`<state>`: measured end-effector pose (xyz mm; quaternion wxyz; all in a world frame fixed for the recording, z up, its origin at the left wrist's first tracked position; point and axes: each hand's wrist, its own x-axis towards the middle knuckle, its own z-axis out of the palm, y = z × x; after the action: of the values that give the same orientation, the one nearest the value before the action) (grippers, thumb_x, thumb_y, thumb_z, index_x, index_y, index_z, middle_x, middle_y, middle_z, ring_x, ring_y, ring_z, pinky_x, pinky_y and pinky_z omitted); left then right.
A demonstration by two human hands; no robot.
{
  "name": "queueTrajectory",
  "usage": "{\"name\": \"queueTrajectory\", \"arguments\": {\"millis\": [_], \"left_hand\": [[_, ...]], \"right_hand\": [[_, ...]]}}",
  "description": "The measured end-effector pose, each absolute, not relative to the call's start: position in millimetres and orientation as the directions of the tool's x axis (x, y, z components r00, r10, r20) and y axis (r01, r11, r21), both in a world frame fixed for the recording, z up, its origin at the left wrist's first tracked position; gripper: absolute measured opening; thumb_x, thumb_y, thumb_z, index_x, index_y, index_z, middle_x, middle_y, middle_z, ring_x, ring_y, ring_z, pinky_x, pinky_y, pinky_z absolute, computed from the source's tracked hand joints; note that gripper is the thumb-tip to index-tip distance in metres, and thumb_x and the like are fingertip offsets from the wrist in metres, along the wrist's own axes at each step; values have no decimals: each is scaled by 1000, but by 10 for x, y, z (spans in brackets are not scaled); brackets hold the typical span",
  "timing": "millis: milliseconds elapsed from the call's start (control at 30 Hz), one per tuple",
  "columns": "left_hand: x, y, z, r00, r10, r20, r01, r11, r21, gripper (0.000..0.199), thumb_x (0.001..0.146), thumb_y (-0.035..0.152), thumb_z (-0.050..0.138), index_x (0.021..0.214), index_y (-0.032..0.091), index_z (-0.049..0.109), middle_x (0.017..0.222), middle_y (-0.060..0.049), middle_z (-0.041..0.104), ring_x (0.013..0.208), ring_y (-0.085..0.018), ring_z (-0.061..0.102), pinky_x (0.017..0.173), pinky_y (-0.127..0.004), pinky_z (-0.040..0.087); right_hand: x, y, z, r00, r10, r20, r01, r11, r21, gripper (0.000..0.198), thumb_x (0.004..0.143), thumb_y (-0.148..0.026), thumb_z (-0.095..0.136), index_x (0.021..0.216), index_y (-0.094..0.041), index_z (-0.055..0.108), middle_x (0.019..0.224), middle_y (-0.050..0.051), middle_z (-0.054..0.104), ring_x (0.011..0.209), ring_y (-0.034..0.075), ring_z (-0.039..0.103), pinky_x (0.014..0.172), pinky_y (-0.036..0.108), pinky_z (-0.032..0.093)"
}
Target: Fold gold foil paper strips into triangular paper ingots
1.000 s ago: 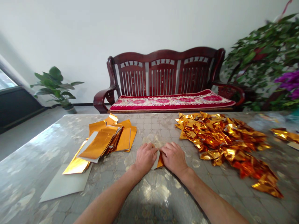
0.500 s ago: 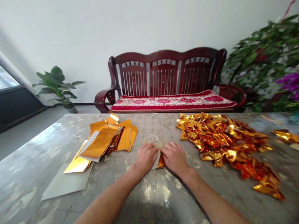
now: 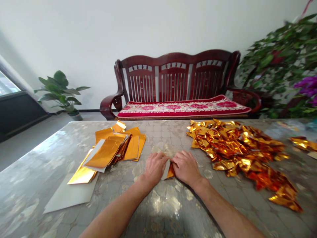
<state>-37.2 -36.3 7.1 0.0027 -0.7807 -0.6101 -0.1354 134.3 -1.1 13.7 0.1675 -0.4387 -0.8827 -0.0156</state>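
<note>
Between my two hands a sheet of gold foil paper point(image 3: 170, 172) lies on the table, partly folded, with its pale backing and a strip of gold showing. My left hand point(image 3: 155, 167) pinches its far left edge, fingers curled. From the other side my right hand point(image 3: 186, 168) grips the far right part, thumb and fingers pressed together. Both sets of fingertips nearly meet at the top of the paper and cover much of it. Flat gold foil sheets point(image 3: 106, 152) are piled to the left. A heap of folded gold foil pieces point(image 3: 230, 142) spreads out on the right.
A pale sheet point(image 3: 70, 195) lies under the left pile on the patterned table point(image 3: 119, 205). Clear plastic point(image 3: 284, 129) is at the far right. Beyond the table stand a wooden bench point(image 3: 173, 66) with a red cushion and potted plants point(image 3: 60, 91).
Hardly anything differs. Both hands keep their pinch on the foil paper, with only a tiny shift of the fingers. The piles are unmoved.
</note>
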Motion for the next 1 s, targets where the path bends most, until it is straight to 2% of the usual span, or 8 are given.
{"name": "queueTrajectory", "arguments": {"millis": [467, 700, 1000], "left_hand": [[-384, -360, 41, 248, 942, 224, 948, -284, 144, 28, 94, 16, 54, 115, 28, 67, 115, -1, 69, 97, -19, 59, 86, -32, 48], [-382, -364, 28, 262, 940, 219, 950, -291, 112, 25, 96, 18, 51, 114, 27, 66, 113, -3, 68, 96, -19, 58, 85, -32, 48], [-350, -356, 76, 280, 947, 156, 958, -286, 20, 35, 96, 16, 47, 126, 30, 57, 115, -5, 62, 97, -22, 56, 81, -34, 48]], "right_hand": [[1343, 29, 87, -438, 860, 261, 822, 501, -271, 20, 89, -21, 59, 92, -29, 77, 85, 1, 69, 88, 18, 56, 77, 28, 34], [1339, 39, 85, -398, 888, 230, 840, 454, -297, 20, 88, -20, 59, 92, -29, 76, 88, 1, 71, 91, 19, 58, 79, 29, 36], [1343, 49, 89, -370, 903, 219, 854, 424, -302, 21, 88, -19, 58, 95, -28, 76, 92, 2, 71, 93, 19, 59, 80, 28, 36]]}}
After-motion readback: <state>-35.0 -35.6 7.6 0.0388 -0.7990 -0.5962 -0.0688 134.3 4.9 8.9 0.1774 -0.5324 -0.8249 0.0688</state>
